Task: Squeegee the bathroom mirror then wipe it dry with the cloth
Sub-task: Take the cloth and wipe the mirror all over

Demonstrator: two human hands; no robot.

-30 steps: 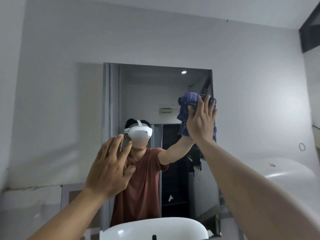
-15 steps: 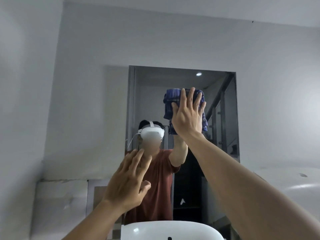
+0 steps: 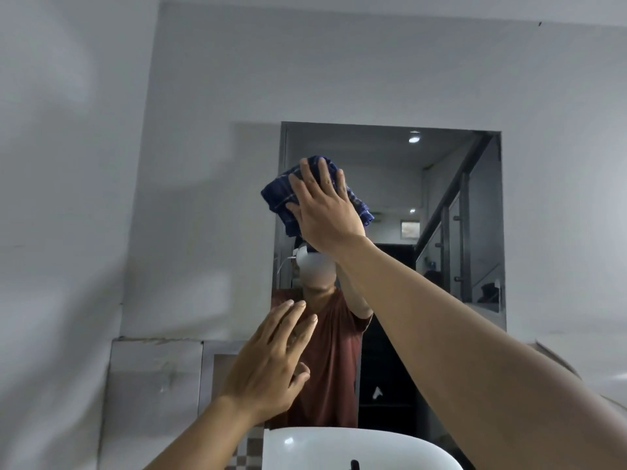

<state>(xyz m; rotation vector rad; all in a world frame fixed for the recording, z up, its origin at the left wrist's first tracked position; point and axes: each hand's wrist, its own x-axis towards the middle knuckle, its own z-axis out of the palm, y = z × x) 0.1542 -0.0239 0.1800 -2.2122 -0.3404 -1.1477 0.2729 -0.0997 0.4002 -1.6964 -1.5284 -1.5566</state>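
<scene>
The frameless bathroom mirror (image 3: 451, 205) hangs on the grey wall ahead. My right hand (image 3: 324, 208) presses a dark blue checked cloth (image 3: 278, 195) flat against the glass near the mirror's upper left part. My left hand (image 3: 271, 364) is raised in front of the mirror's lower left area, fingers spread, holding nothing. No squeegee is in view. The mirror reflects a person in a rust-red shirt with a white headset.
A white basin (image 3: 356, 449) with a dark tap tip sits directly below the mirror. A grey wall corner runs down the left. A tiled ledge (image 3: 156, 374) lies at lower left, and a white rounded fixture shows at the right edge.
My right hand has slid the cloth leftwards across the top of the mirror, from the upper right to the upper left. My left hand stays raised and empty.
</scene>
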